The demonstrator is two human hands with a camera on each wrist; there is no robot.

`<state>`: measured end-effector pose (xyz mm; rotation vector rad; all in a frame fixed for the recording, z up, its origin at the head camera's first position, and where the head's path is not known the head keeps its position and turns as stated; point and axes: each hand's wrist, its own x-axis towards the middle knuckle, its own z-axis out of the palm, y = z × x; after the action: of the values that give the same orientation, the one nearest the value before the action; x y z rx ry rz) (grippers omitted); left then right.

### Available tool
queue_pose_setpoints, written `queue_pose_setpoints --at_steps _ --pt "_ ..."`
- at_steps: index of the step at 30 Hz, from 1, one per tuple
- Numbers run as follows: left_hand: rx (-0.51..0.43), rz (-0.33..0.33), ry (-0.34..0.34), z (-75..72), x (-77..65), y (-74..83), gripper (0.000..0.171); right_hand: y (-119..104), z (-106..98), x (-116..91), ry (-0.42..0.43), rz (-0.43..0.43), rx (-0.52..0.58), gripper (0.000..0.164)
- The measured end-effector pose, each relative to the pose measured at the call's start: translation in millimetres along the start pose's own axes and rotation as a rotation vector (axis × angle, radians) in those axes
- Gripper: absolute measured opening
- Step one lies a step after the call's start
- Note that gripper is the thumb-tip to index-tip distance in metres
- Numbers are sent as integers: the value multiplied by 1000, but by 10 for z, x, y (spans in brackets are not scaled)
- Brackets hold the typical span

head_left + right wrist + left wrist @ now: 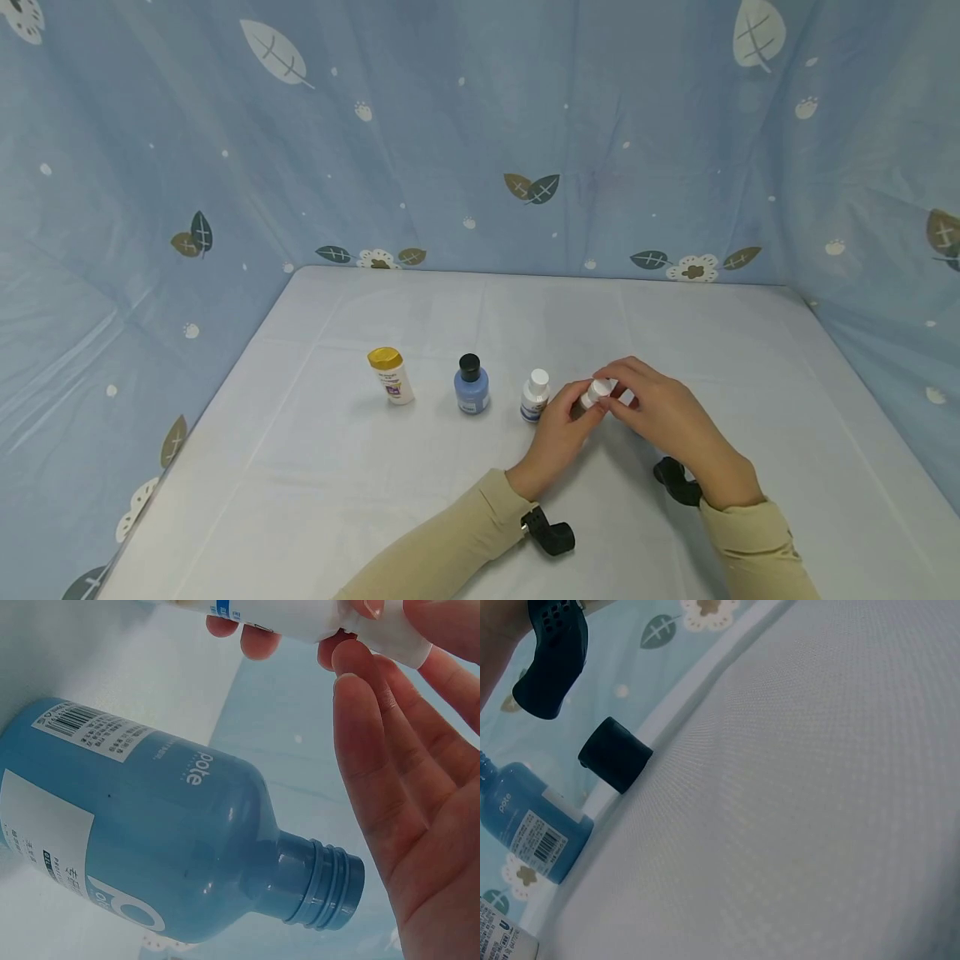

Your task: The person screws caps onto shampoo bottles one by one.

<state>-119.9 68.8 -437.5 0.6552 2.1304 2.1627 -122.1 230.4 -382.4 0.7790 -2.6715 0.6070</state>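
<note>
In the head view, my left hand (pixel 555 437) holds a small white bottle (pixel 588 400) at the right of a row of bottles. My right hand (pixel 667 412) pinches that bottle's white cap (pixel 601 387) from above. The right wrist view has the bottle lying across the top, its white cap (pixel 397 639) between my thumb and fingers (pixel 360 727). Other fingertips support its body from below. Just left of my left hand stands a second white bottle (pixel 533 398) with a blue label. My left hand is out of sight in the left wrist view.
A blue bottle (pixel 471 392) appears black-capped in the head view, but with a bare threaded neck (pixel 315 883) in the right wrist view. A black cap (pixel 616 755) shows in the left wrist view. Farther left is a white bottle with a gold cap (pixel 386 358). Patterned curtains (pixel 450 125) bound the table.
</note>
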Motion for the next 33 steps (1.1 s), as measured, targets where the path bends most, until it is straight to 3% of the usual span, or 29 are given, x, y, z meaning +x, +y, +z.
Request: queue_pose_setpoints --at_steps 7,17,33 --pt "9 12 9 4 4 5 30 5 -8 9 3 -45 -30 37" --pt "31 -14 20 9 1 17 31 14 -26 -6 -26 5 -19 35" --pt "20 -3 3 4 3 10 31 28 -33 -14 10 -4 -12 35"
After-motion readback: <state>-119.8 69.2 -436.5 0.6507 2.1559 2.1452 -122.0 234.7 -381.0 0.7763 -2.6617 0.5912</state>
